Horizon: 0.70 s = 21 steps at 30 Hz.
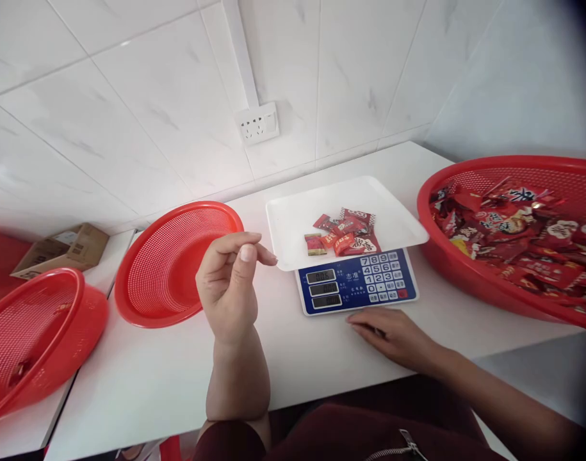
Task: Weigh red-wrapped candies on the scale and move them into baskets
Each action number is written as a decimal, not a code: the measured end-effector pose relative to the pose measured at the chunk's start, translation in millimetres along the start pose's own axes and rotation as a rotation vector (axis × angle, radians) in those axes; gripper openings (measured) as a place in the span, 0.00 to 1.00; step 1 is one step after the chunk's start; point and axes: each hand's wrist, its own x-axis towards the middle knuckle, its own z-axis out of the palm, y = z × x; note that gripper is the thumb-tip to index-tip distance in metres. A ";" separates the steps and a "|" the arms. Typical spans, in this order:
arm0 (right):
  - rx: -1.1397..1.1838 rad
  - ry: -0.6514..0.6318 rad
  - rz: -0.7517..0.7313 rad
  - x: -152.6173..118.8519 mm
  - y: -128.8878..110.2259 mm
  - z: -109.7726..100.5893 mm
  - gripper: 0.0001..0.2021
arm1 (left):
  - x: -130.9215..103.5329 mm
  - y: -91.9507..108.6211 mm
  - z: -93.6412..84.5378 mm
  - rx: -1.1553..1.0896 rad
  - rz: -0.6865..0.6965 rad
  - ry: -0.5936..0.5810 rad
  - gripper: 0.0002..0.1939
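My left hand [232, 282] is raised over the white table, just left of the scale's white tray [293, 221]. Its fingers are curled and the thumb is up, with nothing visible in them. On the tray lies a small pile of red-wrapped sweets [348, 230], with a green-and-red packet [315, 244] at its left edge. Below the tray shows the blue keypad and display panel of the scale [357, 282]. My right hand [393, 336] rests on the table in front of the panel, fingers bent and pressed together; whatever may be under them is hidden.
A large red basket [494, 294] full of wrapped sweets stands at the right. A red basket [177, 262] sits left of my left hand. Another red basket [84, 314] and a cardboard box [88, 246] are at the far left. A socket [258, 123] is on the tiled wall.
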 end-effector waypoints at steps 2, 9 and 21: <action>0.057 -0.077 0.014 -5.9 -2.6 15.0 0.12 | -0.3 -1.6 2.3 0.016 0.000 -0.015 0.06; 0.216 -0.107 0.154 -2.7 -0.3 17.9 0.12 | -0.8 -7.0 6.3 0.011 -0.039 -0.045 0.06; 0.295 -0.124 0.186 -1.8 -1.7 17.0 0.13 | -14.3 -38.2 41.5 0.696 -0.080 -0.428 0.08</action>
